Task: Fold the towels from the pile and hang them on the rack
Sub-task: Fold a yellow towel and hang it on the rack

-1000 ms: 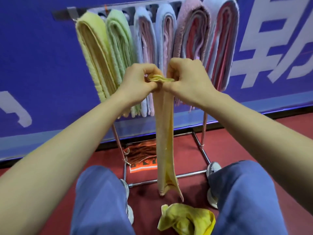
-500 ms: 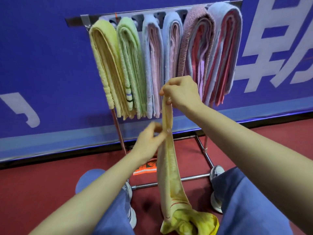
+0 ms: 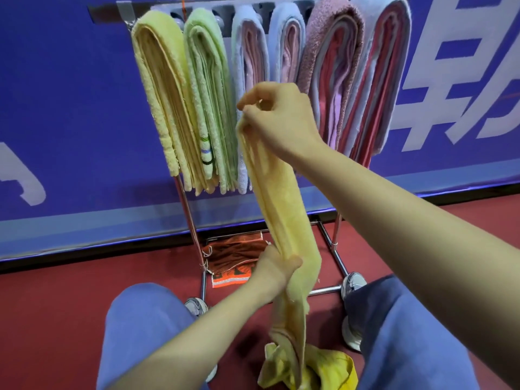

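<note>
Folding a yellow towel (image 3: 281,209).
Pinched by right hand (image 3: 278,119), gripped by left hand (image 3: 274,270); many hung towels (image 3: 160,80) on rack (image 3: 187,209), pile (image 3: 334,367) left.

Folded towels (image 3: 332,68) pack the rack (image 3: 107,13) side by side, leaving bare rail only at its left end

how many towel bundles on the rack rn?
6, left to right on the rack: yellow, green, pale blue, second pale blue, fuzzy pink, blue-and-red. Each may hold several towels.
</note>
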Demonstrator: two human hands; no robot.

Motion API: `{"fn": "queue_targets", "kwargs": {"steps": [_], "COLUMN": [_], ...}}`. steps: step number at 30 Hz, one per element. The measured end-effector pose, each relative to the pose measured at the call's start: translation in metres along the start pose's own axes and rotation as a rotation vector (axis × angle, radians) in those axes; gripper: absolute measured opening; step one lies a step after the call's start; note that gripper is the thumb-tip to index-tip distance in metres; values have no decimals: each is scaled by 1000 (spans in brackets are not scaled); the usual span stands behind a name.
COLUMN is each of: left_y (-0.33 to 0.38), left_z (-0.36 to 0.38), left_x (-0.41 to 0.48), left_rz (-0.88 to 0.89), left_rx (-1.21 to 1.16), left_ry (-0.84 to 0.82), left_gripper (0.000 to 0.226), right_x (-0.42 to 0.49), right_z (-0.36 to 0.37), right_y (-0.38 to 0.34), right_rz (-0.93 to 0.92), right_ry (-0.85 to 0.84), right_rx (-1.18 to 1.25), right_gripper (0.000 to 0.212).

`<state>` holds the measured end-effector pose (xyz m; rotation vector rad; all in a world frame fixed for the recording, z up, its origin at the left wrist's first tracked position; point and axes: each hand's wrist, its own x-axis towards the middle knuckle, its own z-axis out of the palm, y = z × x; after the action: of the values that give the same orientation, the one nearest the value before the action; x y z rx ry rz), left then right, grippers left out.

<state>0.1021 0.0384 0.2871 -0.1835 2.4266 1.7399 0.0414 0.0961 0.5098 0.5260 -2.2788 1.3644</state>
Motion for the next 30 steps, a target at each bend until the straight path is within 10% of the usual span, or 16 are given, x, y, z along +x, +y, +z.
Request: {"fn": "queue_targets", "kwargs": {"steps": [3, 12, 17, 19, 22, 30], "left_y": [0, -33, -44, -48, -59, -55], "left_z": [-7, -39, -52, -56, -60, -52], "left_x": [-2, 30, 65, 80, 101, 134], "left_rz": [-11, -373, -424, -431, -443, -338], "left_rx": [-144, -655, -838, -908, -1024, -1236], "left_ry": [-128, -270, -234, -265, -266, -182], "left_gripper": [21, 51, 62, 69, 69, 62], "right_x": [-1, -74, -111, -113, -96, -63], "right_z": [17, 56, 67, 77, 91, 119], "right_y": [31, 195, 261, 272, 278, 280], "right_rz": [79, 551, 1035, 1094, 1073, 462], "right_ry": [-225, -449, -717, -756, -573, -151], "right_rx": [-84, -198, 157, 422, 559, 4], "right_gripper": [41, 25, 69, 57, 35, 3]}}
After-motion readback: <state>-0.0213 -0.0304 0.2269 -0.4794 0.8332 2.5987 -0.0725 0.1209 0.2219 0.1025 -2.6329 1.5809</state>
